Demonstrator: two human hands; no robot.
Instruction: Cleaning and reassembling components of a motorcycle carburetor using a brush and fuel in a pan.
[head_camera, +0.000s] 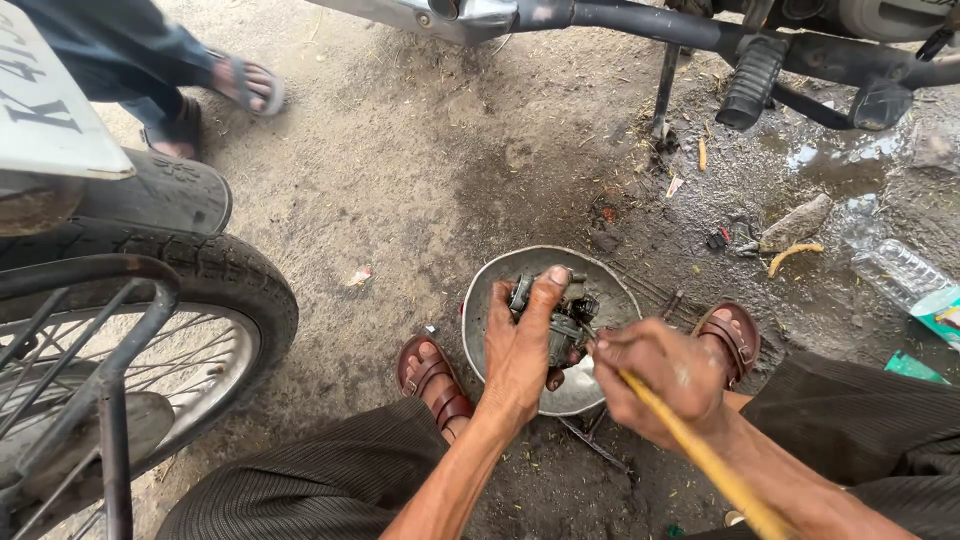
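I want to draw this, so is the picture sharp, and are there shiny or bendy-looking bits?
Head view: soft, even daylight with no hard shadows; the left hand, metal part and bowl look sharp; the right hand and yellow stick blur slightly; the puddle glares white; the wheel at the edge bulges from the wide lens.

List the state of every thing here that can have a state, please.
Left hand: shut on the metal engine part.
Right hand: shut on the yellow-handled tool.
Metal bowl: upright on the ground.
Plastic bottle: lying on its side.
Puddle: wet.
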